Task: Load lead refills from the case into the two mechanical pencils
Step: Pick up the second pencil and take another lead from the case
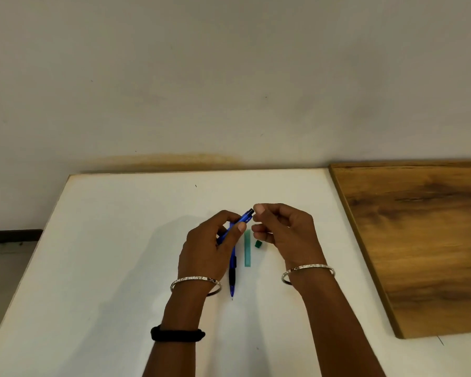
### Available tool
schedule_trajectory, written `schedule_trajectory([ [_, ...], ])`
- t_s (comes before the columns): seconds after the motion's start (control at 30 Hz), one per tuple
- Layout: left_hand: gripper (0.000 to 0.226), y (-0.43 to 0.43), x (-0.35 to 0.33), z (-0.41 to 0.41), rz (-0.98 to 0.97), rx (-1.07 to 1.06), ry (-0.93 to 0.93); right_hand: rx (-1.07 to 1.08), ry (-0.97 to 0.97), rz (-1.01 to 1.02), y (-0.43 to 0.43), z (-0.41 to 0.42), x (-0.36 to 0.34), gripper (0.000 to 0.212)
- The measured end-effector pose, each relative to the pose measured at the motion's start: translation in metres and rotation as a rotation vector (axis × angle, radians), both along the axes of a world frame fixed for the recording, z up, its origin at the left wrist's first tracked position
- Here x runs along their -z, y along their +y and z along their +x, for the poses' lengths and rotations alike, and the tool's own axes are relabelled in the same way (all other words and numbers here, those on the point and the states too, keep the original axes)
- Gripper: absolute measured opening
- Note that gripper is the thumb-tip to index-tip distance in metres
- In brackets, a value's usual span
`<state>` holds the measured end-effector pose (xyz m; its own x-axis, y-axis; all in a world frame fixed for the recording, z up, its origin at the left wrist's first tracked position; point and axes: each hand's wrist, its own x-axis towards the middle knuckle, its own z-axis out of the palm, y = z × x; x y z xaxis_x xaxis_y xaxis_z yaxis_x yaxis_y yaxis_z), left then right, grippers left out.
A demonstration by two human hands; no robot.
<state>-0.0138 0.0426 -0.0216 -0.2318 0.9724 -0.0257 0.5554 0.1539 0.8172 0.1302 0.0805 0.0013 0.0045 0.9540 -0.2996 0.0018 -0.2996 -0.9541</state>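
Observation:
My left hand (211, 246) holds a blue mechanical pencil (244, 218) tilted, its dark top end pointing up and right. My right hand (283, 229) is pinched right beside that top end; whether a lead or cap sits between its fingertips is too small to tell. A second blue pencil with a black grip (232, 273) lies on the white table (106, 268), tip toward me. The thin green lead case (247, 248) lies just right of it, and its small dark green cap (258, 244) rests beside the case.
A wooden board (419, 240) lies along the table's right side. A pale wall stands behind the table's far edge. The table's left edge drops to the floor.

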Motion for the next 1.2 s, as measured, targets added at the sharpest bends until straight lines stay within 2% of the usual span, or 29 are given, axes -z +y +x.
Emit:
schedule_trajectory([
  [0.17, 0.018, 0.001, 0.0, 0.005, 0.013, 0.042, 0.027, -0.058, 0.039, 0.082, 0.003, 0.01, 0.005, 0.007],
  [0.57, 0.01, 0.003, -0.004, 0.016, -0.009, 0.076, 0.114, -0.169, -0.029, 0.075, 0.004, 0.016, 0.013, 0.01],
  [1.0, 0.014, 0.007, -0.001, 0.022, -0.009, 0.095, 0.189, -0.142, 0.023, 0.026, 0.003, 0.022, 0.013, 0.012],
  [1.2, 0.014, 0.007, -0.001, 0.022, 0.013, 0.085, 0.125, -0.078, 0.202, -0.047, 0.006, 0.028, 0.01, 0.013],
])
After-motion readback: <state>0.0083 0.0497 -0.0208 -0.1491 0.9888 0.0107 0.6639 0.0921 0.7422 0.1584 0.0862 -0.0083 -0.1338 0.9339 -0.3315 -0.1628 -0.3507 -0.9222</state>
